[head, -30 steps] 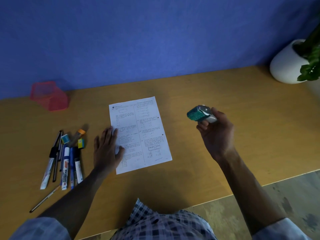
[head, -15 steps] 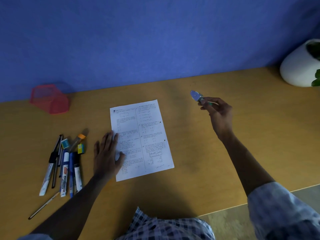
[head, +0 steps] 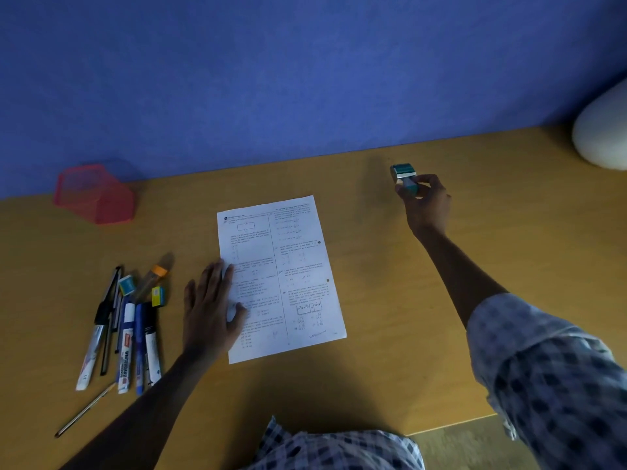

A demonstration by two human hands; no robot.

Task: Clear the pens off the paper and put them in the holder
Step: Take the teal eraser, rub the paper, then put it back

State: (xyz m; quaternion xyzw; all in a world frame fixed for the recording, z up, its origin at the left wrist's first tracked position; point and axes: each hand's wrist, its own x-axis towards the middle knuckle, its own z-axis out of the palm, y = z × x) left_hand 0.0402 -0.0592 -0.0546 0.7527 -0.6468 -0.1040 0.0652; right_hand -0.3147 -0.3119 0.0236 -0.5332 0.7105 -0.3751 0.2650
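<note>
Hands: right (head: 428,204) moved its teal object (head: 405,180) farther back

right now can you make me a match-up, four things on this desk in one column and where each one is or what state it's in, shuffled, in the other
Things
1. pink holder
2. printed paper
3. teal and silver object
4. pens and markers

Place or state
A. lying in a bunch on the desk, left of the paper
B. gripped in the right hand, raised
C. by the wall, far left
D. flat, with the left hand resting on its edge

Pairs: 1-C, 2-D, 3-B, 4-A
</note>
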